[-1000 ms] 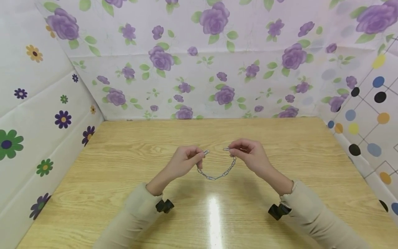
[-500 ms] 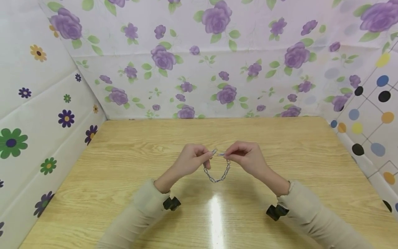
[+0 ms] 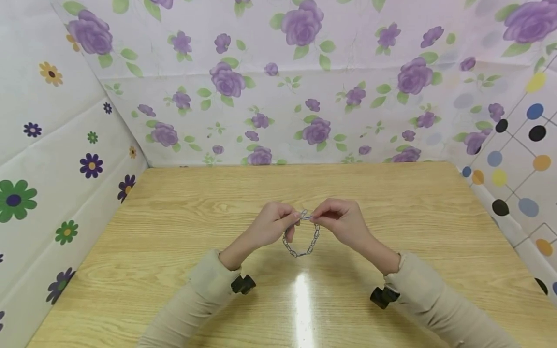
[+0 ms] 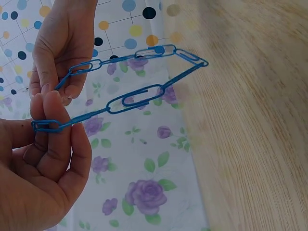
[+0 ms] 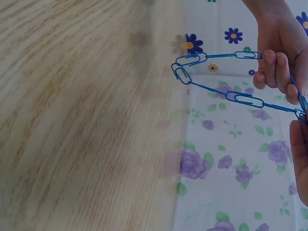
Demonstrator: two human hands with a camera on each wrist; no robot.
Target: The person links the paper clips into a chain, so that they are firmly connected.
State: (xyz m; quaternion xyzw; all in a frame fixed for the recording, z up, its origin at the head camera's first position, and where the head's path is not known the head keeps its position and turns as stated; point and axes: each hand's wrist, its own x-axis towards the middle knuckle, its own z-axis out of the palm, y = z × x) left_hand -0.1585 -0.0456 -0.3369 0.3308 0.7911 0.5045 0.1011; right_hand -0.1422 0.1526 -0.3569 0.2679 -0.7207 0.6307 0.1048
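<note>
A chain of blue paper clips (image 4: 135,98) hangs in a loop between the two hands, above the table. My left hand (image 3: 271,224) pinches one end between thumb and fingers, and its end clip sticks up past the fingertips. From the other side my right hand (image 3: 345,222) pinches the clip at the opposite end. The two end clips overlap between the fingertips in the head view. In the left wrist view, part of the chain lies across the left fingers (image 4: 57,149). At the right edge of the right wrist view, the right hand (image 5: 299,159) shows only in part.
A light wood table (image 3: 196,290) lies beneath the hands. Flowered sheeting (image 3: 270,96) forms the back wall, with patterned sheets at the left (image 3: 39,203) and right (image 3: 522,174). Each wrist carries a small black camera.
Both hands have moved toward each other. The chain has gone from a wide hanging curve to a narrow loop, and its end clips now meet between the fingertips.
</note>
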